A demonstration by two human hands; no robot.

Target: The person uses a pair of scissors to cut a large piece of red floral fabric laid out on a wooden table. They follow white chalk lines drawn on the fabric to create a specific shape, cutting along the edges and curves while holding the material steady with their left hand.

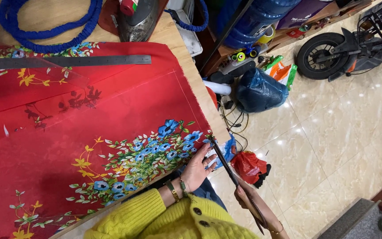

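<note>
The left hand (196, 170) lies at the near edge of a wooden bench (186, 53), palm turned up and fingers loosely curled under the hem of a red cloth (111, 110) printed with blue and yellow flowers, touching its corner but not clamped on it. The right hand (248, 199) is lower and to the side, over the floor, its fingers closed round the handles of a long pair of dark scissors (228, 170); the blades run up toward the cloth's corner, their tip just beside the left hand's fingertips. Whether the blades are apart or together cannot be told. The cloth covers most of the bench. On its far part lies a metal ruler (74, 61), and beyond that a coiled blue hose (49, 26) and an iron (138, 20) stand on bare wood. Both wrists come out of yellow knitted sleeves (155, 217), the left with bracelets. On the tiled floor (332, 141) beside the bench sit a dark blue bag (259, 92), a red bag (249, 166) and, further off, a small motorbike (345, 44).
</note>
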